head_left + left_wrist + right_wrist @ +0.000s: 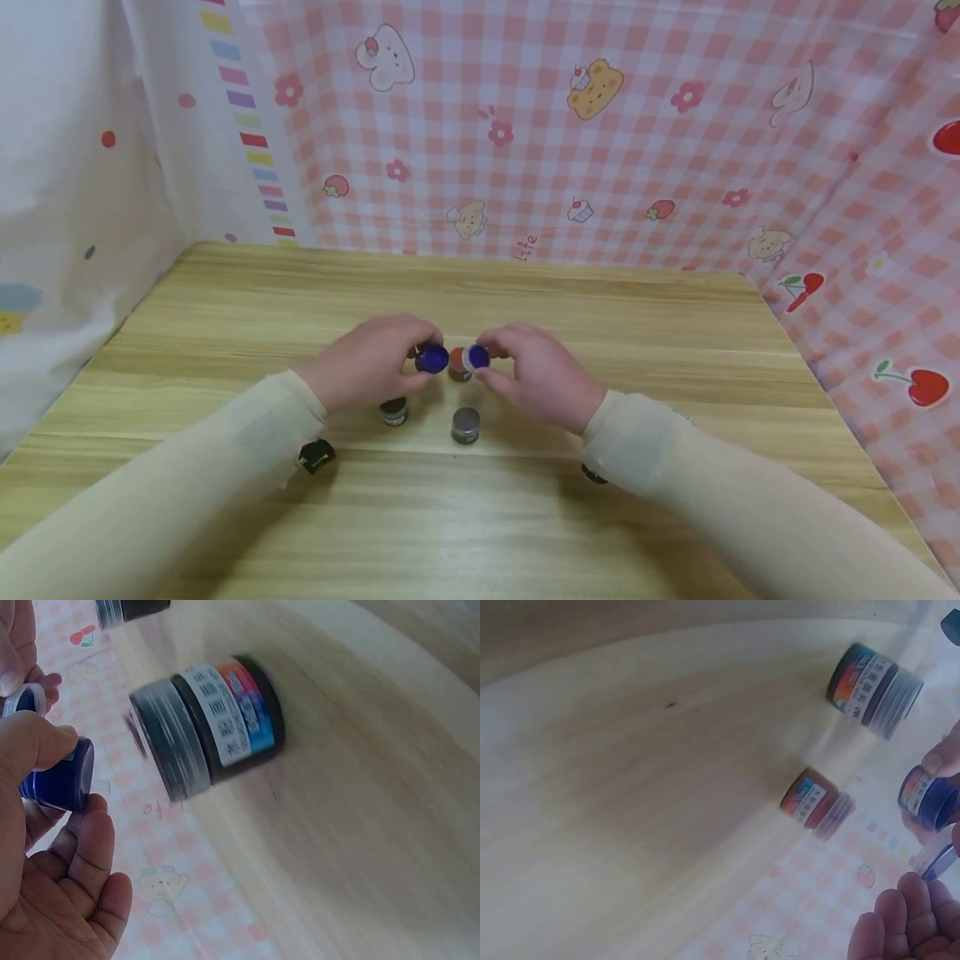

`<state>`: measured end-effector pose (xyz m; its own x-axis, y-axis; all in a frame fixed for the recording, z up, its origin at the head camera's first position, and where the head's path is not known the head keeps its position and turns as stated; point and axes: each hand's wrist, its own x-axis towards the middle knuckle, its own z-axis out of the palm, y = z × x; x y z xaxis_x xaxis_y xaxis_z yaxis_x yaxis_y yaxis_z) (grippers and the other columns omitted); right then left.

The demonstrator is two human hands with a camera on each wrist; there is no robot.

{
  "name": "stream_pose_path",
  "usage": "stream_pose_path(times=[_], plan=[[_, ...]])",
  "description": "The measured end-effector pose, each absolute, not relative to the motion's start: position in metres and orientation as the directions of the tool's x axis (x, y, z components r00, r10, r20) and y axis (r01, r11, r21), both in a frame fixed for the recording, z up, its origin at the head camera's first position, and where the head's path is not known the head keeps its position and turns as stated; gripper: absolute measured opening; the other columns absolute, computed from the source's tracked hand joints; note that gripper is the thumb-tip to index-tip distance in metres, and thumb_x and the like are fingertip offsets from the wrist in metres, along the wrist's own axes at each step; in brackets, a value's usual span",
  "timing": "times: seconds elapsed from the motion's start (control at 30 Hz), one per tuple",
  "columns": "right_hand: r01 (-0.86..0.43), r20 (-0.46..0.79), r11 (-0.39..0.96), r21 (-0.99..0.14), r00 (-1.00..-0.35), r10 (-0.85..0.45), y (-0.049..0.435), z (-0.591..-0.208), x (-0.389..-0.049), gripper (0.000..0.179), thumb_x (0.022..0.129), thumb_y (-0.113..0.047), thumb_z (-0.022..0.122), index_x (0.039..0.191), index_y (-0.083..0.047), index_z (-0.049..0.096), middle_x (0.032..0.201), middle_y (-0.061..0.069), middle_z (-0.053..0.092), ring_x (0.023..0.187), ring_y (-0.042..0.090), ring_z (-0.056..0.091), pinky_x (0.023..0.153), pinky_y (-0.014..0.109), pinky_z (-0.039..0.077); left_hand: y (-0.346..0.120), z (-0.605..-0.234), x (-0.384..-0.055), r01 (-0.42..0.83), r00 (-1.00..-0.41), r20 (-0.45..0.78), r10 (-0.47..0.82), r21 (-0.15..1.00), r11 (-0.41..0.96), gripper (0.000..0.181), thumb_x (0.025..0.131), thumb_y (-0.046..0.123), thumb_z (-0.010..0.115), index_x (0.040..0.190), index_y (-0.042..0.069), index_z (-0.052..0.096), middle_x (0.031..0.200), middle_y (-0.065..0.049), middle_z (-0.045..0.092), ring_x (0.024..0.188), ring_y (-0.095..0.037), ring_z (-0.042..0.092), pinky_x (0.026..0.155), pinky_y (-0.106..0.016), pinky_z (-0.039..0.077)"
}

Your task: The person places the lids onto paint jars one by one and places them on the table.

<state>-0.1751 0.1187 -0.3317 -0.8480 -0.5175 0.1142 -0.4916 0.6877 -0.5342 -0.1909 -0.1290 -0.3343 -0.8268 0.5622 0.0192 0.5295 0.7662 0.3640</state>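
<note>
My left hand grips a small open jar of dark blue paint, thumb on one side and fingers on the other. The jar's mouth is tipped toward the head camera. Between the thumb and fingers of my right hand is a clear-rimmed lid, blue on its inside. In the right wrist view, the lid is close beside the blue jar, apart from its body. Both are held above the table. A reddish-brown jar stands behind them, partly covered by the lid.
On the wooden table, a dark jar stands below my left hand and a grey-topped jar stands nearer the front. Both jars have lids on. A pink checked cloth hangs at the back and right, a white one at the left.
</note>
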Motion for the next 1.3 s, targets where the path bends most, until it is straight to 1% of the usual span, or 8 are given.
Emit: stream_pose_path(times=[0.2,0.37,0.5,0.7,0.8,0.93,1.17,1.3], plan=[[-0.509,0.146,0.653,-0.561,-0.837,-0.528,0.115,-0.33,-0.171,0.025,0.099,-0.022,0.074,0.12,-0.008,0.072,0.118,0.007,0.073,0.114,0.028,0.07,0.102,0.045,0.055,-0.123,-0.332,-0.187,0.559,-0.808,0.041,0.588,0.369,0.742,0.025,0.093,0.026,0.079,0.116,0.018,0.07,0.108,0.003,0.07,0.097,-0.02,0.066,0.091,-0.04,0.055],[-0.526,0.166,0.635,-0.566,-0.827,-0.537,0.113,-0.331,-0.168,0.023,0.099,-0.021,0.074,0.118,-0.008,0.071,0.116,0.006,0.073,0.112,0.028,0.069,0.101,0.045,0.055,-0.12,-0.33,-0.184,0.567,-0.802,0.044,0.596,0.37,0.736,0.028,0.093,0.025,0.079,0.119,0.016,0.07,0.109,0.003,0.07,0.098,-0.021,0.066,0.092,-0.04,0.055],[-0.539,0.185,0.632,-0.557,-0.822,-0.539,0.112,-0.331,-0.166,0.026,0.098,-0.021,0.075,0.12,-0.007,0.071,0.118,0.007,0.072,0.112,0.028,0.069,0.1,0.045,0.055,-0.117,-0.33,-0.182,0.568,-0.801,0.045,0.598,0.375,0.733,0.033,0.092,0.025,0.08,0.122,0.015,0.07,0.111,0.002,0.07,0.098,-0.021,0.066,0.091,-0.039,0.055],[-0.528,0.178,0.632,-0.568,-0.828,-0.532,0.112,-0.331,-0.165,0.025,0.098,-0.021,0.075,0.12,-0.008,0.071,0.117,0.007,0.072,0.112,0.029,0.069,0.1,0.045,0.054,-0.112,-0.331,-0.182,0.578,-0.795,0.048,0.605,0.367,0.729,0.033,0.094,0.026,0.079,0.123,0.014,0.07,0.109,0.002,0.07,0.093,-0.019,0.064,0.086,-0.036,0.054],[-0.528,0.181,0.631,-0.569,-0.829,-0.53,0.112,-0.331,-0.164,0.024,0.098,-0.02,0.075,0.119,-0.008,0.072,0.117,0.006,0.072,0.112,0.027,0.069,0.1,0.045,0.055,-0.111,-0.331,-0.182,0.574,-0.797,0.043,0.602,0.362,0.734,0.033,0.094,0.027,0.079,0.124,0.014,0.071,0.109,0.003,0.069,0.092,-0.017,0.063,0.086,-0.036,0.054],[-0.531,0.187,0.632,-0.565,-0.828,-0.528,0.112,-0.332,-0.163,0.024,0.098,-0.02,0.075,0.119,-0.009,0.072,0.117,0.005,0.072,0.111,0.023,0.068,0.099,0.044,0.056,-0.11,-0.331,-0.181,0.579,-0.796,0.047,0.604,0.351,0.736,0.033,0.094,0.028,0.079,0.123,0.014,0.071,0.11,0.003,0.069,0.096,-0.019,0.065,0.09,-0.037,0.055],[-0.534,0.182,0.622,-0.573,-0.822,-0.539,0.112,-0.333,-0.162,0.025,0.097,-0.02,0.076,0.12,-0.009,0.071,0.116,0.006,0.072,0.111,0.028,0.07,0.099,0.044,0.056,-0.108,-0.332,-0.18,0.583,-0.792,0.047,0.609,0.353,0.732,0.033,0.094,0.029,0.079,0.122,0.013,0.071,0.11,0.001,0.07,0.1,-0.021,0.068,0.093,-0.038,0.056],[-0.529,0.174,0.623,-0.576,-0.824,-0.539,0.112,-0.333,-0.161,0.026,0.097,-0.02,0.077,0.12,-0.01,0.072,0.117,0.005,0.072,0.112,0.027,0.07,0.1,0.044,0.056,-0.108,-0.332,-0.179,0.58,-0.793,0.045,0.608,0.36,0.73,0.033,0.094,0.029,0.079,0.121,0.013,0.072,0.11,0.001,0.07,0.1,-0.021,0.067,0.094,-0.038,0.056]])
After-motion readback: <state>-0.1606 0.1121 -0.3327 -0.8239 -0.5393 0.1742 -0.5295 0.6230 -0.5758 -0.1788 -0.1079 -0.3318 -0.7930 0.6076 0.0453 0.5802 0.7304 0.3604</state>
